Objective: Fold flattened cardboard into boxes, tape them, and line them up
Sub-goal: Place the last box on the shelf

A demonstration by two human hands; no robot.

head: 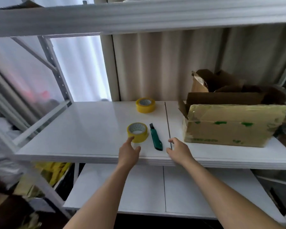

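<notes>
Head view: left hand (pixel 128 152) open, fingertip touching near tape (pixel 137 132); right hand (pixel 177 149) open beside knife (pixel 155 137) on shelf (pixel 82 129).

Two bare forearms enter from the lower edge, one at about 7 o'clock and one at about 5 o'clock, and converge toward the centre. Left hand (pixel 128 152): palm down, fingers relaxed and slightly spread, index finger extended toward 12 o'clock, thumb splayed toward 2 o'clock; it holds nothing. Right hand (pixel 178 150): palm down, fingers loosely bent and pointing toward 11 o'clock, thumb out toward 9 o'clock; nothing is gripped. The hands lie side by side, apart.
</notes>
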